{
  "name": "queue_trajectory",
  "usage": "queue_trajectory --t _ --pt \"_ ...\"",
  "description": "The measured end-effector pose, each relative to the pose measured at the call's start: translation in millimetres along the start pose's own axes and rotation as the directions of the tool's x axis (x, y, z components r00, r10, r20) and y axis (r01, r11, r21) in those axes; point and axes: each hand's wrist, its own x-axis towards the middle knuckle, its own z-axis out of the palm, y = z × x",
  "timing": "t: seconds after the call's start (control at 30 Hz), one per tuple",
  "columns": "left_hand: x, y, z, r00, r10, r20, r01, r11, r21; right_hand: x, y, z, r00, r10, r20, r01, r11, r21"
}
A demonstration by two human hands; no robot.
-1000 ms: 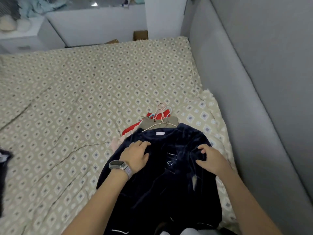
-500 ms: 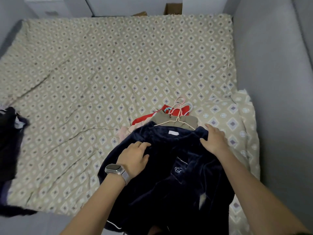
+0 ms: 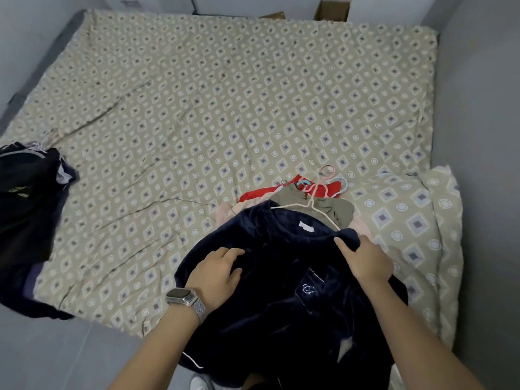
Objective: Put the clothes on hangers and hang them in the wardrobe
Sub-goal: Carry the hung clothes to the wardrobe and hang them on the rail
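1. The navy top (image 3: 281,291) is dark velvet with a white neck label, on a white hanger (image 3: 309,206).
2. It lies at the bed (image 3: 197,108) near edge, over other clothes.
3. Left hand (image 3: 218,273) rests flat on it, fingers relaxed; right hand (image 3: 363,258) pinches its shoulder.
4. Wide bare bed beyond; dark pile (image 3: 28,198) far left.

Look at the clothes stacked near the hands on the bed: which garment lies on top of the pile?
The navy velvet top, under both hands. The olive garment, the red one and the pale pink one only peek out beneath its collar.
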Motion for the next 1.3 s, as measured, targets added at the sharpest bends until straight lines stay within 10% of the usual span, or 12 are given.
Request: queue_trajectory --t 0.43,0.83,1.0,1.3 --pt "-63.8 -17.5 -28.2 0.948 -0.181 -0.263 0.036 0.879 -0.475 -104.7 -69.0 -91.7 0.975 -0.191 -0.118 0.207 0.968 0.145" --pt "-219.6 -119.9 -69.7 0.691 -0.441 -0.572 0.127 0.854 -0.505 -283.3 -129.1 -147.2 0.905 -0.403 -0.140 0.425 0.875 0.230" --pt "-305.6 -166.6 -72.4 0.721 -0.379 -0.580 0.060 0.868 -0.493 -349.9 -184.0 -161.9 0.801 -0.575 -0.169 0.599 0.771 0.216" --pt "-478.6 -255.5 -70.8 0.508 -0.495 -0.705 -0.024 0.810 -0.586 -485.1 -289.6 -130.4 0.569 -0.798 -0.200 0.822 0.560 0.106"
